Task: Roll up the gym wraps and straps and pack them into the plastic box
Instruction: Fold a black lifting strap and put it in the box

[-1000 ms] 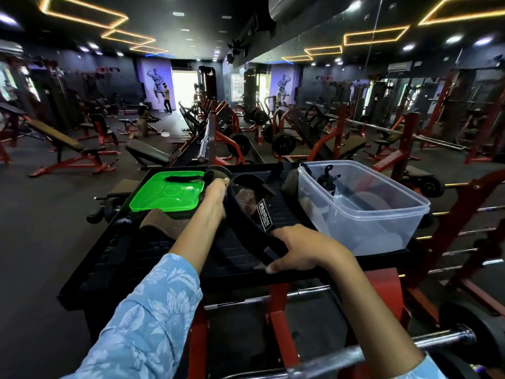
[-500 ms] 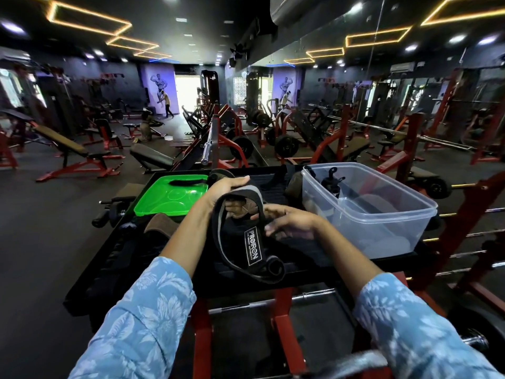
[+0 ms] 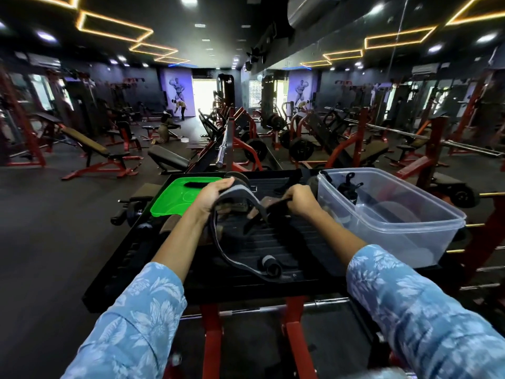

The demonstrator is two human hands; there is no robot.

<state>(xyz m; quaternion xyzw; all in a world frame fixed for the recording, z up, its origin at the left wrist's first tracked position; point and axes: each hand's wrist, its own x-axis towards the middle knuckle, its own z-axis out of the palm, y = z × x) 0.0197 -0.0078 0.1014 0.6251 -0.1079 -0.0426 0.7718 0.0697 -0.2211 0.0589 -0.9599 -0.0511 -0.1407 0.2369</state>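
Observation:
A long black gym strap [image 3: 232,250] with grey edges hangs in a loop over the black ribbed platform [image 3: 287,242]. My left hand [image 3: 216,196] grips its upper end above the platform. My right hand [image 3: 299,201] pinches the other part of the strap, fingers curled round it. The strap's loose end curls on the platform near the front edge. The clear plastic box [image 3: 426,225] stands on the right and holds some black gear [image 3: 349,187]. Its green lid [image 3: 177,198] lies on the left with a small black strap on it.
More dark wraps [image 3: 289,184] lie at the back of the platform, and a brownish one [image 3: 169,225] at its left side. The platform rests on a red frame with a barbell [image 3: 322,303] below. Benches and weight machines fill the gym floor beyond.
Both hands have lifted the strap and moved apart, the right one shifting rightward toward the box. The strap's label side has turned away, and its lower loop now trails further down the platform.

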